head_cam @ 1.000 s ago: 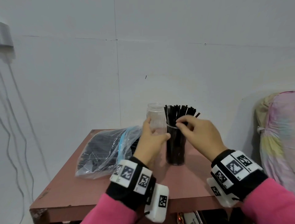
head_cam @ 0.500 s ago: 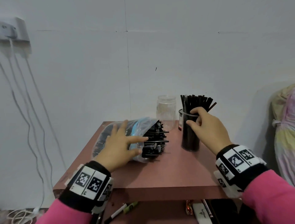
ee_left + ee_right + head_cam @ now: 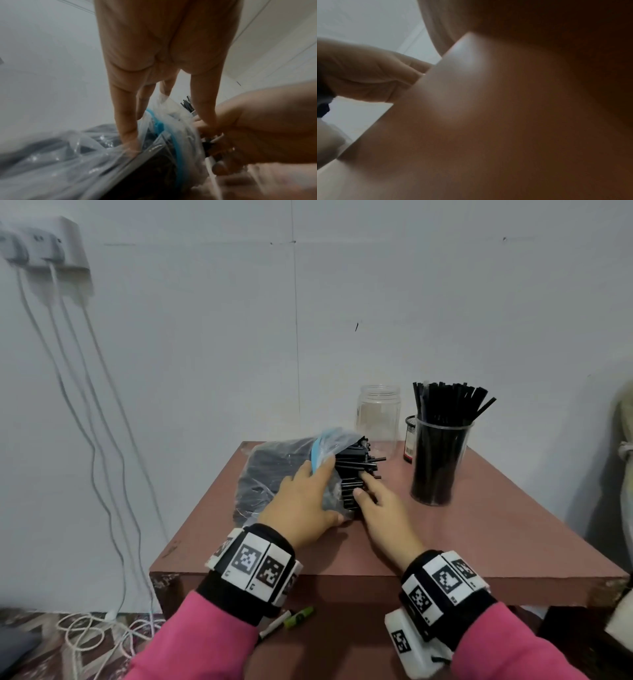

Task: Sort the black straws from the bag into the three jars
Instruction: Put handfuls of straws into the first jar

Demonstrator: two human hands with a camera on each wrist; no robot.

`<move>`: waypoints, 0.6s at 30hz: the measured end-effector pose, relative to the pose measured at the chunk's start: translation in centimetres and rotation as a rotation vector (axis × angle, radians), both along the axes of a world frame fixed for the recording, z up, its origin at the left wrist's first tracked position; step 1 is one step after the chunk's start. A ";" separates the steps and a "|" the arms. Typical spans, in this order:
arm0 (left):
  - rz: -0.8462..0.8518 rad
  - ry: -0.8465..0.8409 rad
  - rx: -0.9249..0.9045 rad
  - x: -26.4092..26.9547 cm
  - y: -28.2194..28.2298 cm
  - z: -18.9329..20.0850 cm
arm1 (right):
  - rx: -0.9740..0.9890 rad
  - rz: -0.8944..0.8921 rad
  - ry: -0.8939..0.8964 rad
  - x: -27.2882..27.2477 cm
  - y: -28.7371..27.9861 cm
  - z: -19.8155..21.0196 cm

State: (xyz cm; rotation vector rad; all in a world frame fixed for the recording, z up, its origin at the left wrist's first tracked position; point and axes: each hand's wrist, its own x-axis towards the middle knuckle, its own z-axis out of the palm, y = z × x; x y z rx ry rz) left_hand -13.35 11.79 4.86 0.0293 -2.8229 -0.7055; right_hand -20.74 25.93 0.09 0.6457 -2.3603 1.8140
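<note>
Right hand (image 3: 383, 508) moved from jar (image 3: 440, 460) to bag (image 3: 274, 470)

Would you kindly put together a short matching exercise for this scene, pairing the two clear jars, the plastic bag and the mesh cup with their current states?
Things:
1. Front clear jar
2. Rear clear jar
3. Plastic bag
4. Mesh cup

States:
A. Lying on its side, straws poking from its mouth
B. Upright and empty
C. Partly hidden behind a jar
D. Packed with upright black straws

Pairs: 1-D, 2-B, 3-A, 4-C
</note>
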 end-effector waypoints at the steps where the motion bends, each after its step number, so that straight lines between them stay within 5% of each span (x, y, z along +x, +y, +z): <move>1: -0.011 0.021 0.006 0.0 0.2 -0.3 | -0.042 0.023 -0.006 0.0 0.0 -0.3; 6: 0.153 0.065 -0.192 1.1 0.9 -1.1 | -0.379 -0.092 -0.097 -0.1 1.0 -1.4; 12: 0.269 0.056 -0.199 0.4 1.7 -3.9 | -0.322 -0.030 -0.138 0.0 0.9 -1.4; 18: 0.327 0.260 -0.280 -0.7 0.9 -4.9 | -0.340 -0.037 -0.185 -0.6 1.0 -1.8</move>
